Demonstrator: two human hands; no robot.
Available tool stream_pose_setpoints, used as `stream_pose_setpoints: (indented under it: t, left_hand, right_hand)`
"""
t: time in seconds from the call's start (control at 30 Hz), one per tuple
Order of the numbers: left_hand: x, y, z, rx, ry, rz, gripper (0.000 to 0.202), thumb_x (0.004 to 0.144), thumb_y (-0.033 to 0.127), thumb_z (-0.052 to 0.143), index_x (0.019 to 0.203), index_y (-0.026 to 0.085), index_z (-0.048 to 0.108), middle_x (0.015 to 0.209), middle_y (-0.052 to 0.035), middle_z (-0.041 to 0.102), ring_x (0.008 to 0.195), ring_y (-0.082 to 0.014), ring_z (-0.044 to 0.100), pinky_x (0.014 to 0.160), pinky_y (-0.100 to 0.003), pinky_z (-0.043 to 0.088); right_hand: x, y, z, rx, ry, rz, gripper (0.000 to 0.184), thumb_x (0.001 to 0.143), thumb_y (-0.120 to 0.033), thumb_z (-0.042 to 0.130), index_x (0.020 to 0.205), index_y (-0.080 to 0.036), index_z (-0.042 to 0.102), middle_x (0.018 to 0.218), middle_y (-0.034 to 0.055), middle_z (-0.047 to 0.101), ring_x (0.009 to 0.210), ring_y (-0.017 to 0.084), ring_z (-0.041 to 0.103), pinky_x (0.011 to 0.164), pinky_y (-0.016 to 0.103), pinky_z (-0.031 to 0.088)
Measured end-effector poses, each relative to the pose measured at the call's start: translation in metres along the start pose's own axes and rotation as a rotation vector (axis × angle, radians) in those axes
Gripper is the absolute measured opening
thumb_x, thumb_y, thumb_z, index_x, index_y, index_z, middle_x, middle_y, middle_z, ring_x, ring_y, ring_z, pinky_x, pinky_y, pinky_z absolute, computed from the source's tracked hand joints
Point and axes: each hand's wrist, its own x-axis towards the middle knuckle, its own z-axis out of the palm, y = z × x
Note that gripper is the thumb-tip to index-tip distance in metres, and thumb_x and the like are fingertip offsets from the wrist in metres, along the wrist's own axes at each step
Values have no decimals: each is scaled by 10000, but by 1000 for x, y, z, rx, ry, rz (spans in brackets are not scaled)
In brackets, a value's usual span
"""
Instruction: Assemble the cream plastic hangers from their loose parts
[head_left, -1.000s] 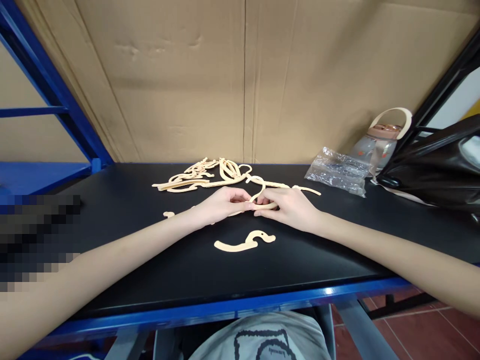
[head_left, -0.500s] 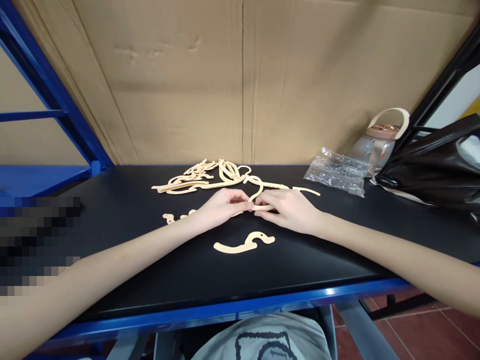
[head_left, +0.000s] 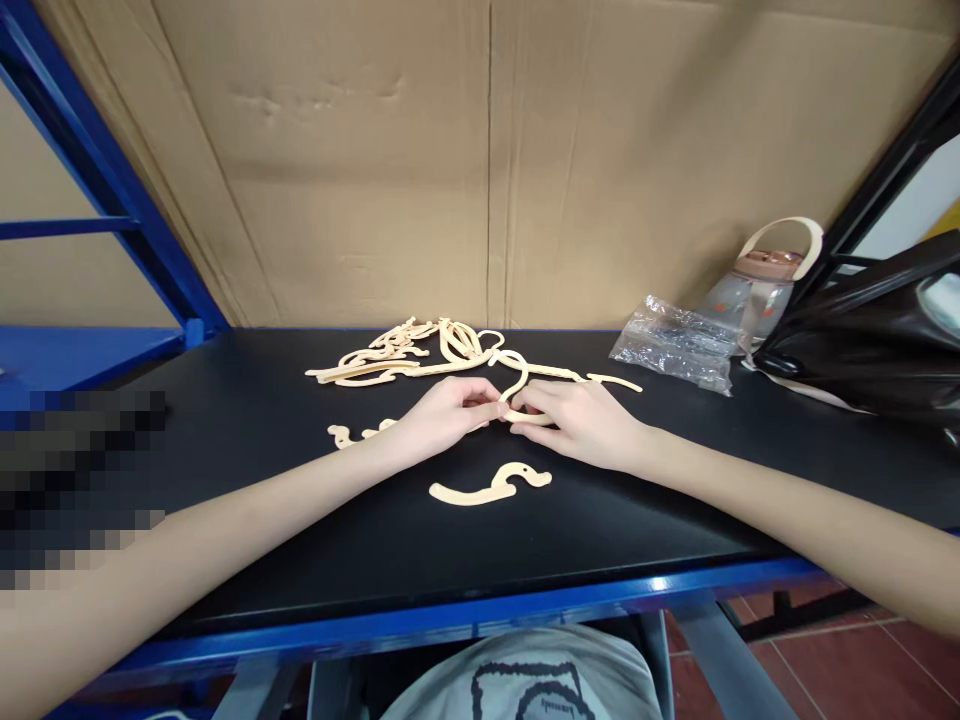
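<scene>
- The curved pale piece (head_left: 526, 417) is just above the middle of the black desk (head_left: 360, 560), between both hands; one end loops up and away. No lettering can be made out on it.
- The left hand (head_left: 442, 415) pinches it between thumb and fingers.
- The right hand (head_left: 589, 422) grips its other side, fingers curled around it.
- Nearer the person, a hooked piece (head_left: 471, 496) with a small dark hole lies flat.
- Small pieces (head_left: 341, 436) lie beside the left forearm, partly hidden by it.
- Beyond the hands, a loose pile (head_left: 459, 345) of similar curved parts and strips spreads near the cardboard (head_left: 337, 150).
- To the right, a crumpled clear bag (head_left: 667, 345) sits by a bottle (head_left: 761, 295) with orange marks, too small to read.
- The grey shirt (head_left: 442, 690) has a black print; its tiny lettering is illegible.
</scene>
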Motion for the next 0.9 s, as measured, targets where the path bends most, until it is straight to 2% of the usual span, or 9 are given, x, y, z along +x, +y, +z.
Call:
stream_pose_setpoints:
  t: [0.1, 0.17, 0.27, 0.37, 0.47, 0.63, 0.9]
  left_hand:
    - [2, -4, 1, 14, 2, 41, 238, 817, 389, 562, 775, 166, 634, 606, 43, 494, 553, -99, 425, 522, -227, 317]
    - [4, -8, 1, -20, 11, 66, 220, 811, 376, 573, 833, 166, 633, 714, 17, 576, 645, -120, 509, 597, -242, 394]
    - [6, -13, 3, -96, 47, 68, 275, 792, 357, 606, 991, 167, 597, 929, -32, 638, 799, -154, 591, 747, -299, 472]
    - [5, -14, 4, -42, 90, 98, 252, 811, 352, 593, 987, 172, 591, 973, -46, 649, 896, -178, 611, 832, -337, 482]
    - [2, -11, 6, 87, 118, 148, 189, 850, 337, 556, 931, 177, 614, 964, -39, 667, 927, -182, 612, 842, -332, 477]
    - [0, -9, 8, 200, 131, 188, 161, 873, 302, 542, 945, 179, 615, 957, -25, 675, 883, -166, 612, 794, -308, 481]
    - [-3, -12, 9, 518, 96, 320, 169, 892, 264, 507, 1028, 219, 596, 1013, -29, 623, 1018, -211, 550, 876, -371, 456]
  right_hand:
    - [0, -2, 0, -5, -11, 16, 204, 927, -376, 504, 996, -193, 564, 912, 24, 645, 710, 145, 584, 566, 245, 323]
    - [0, -5, -1, -4, -26, 45, 204, 924, -383, 508, 976, -192, 557, 891, 18, 627, 661, 134, 551, 557, 246, 311]
    - [1, -9, -1, 22, -59, 113, 210, 921, -386, 510, 867, -185, 536, 825, 6, 602, 619, 121, 507, 548, 244, 293]
    - [2, -10, -1, 45, -88, 165, 250, 921, -387, 509, 775, -183, 503, 748, -7, 577, 597, 113, 474, 542, 242, 273]
    - [2, -9, -2, 33, -97, 183, 311, 924, -418, 491, 720, -184, 486, 691, -11, 553, 599, 115, 464, 551, 244, 261]
    - [4, -9, -1, -12, -127, 224, 357, 924, -453, 477, 693, -182, 494, 679, -1, 550, 629, 126, 487, 570, 245, 269]
    - [5, 5, 2, -31, -159, 313, 377, 935, -464, 440, 685, -187, 498, 679, -6, 595, 651, 130, 533, 564, 244, 273]
